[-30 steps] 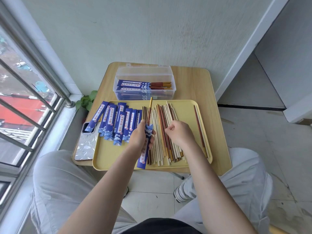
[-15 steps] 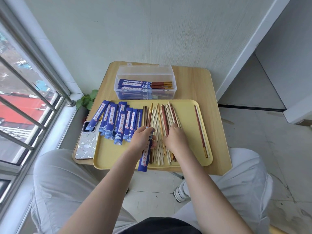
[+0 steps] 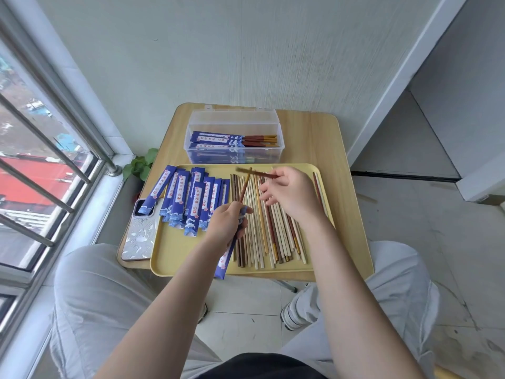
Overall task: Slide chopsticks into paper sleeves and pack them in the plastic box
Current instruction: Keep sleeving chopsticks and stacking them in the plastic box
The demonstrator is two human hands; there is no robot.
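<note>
My left hand grips a blue paper sleeve with one brown chopstick sticking out of its top, held over the yellow tray. My right hand pinches a second brown chopstick, lifted crosswise above the row of loose chopsticks on the tray. Several empty blue sleeves lie on the tray's left part. The clear plastic box behind the tray holds several sleeved pairs.
A phone in a silver case lies on the wooden table left of the tray. Two chopsticks lie apart near the tray's right rim. A window with metal bars is at the left; a small plant sits below it.
My right hand has lifted a brown chopstick off the row and raised it towards the far side of the tray. My left hand still holds the sleeve, shifted slightly.
</note>
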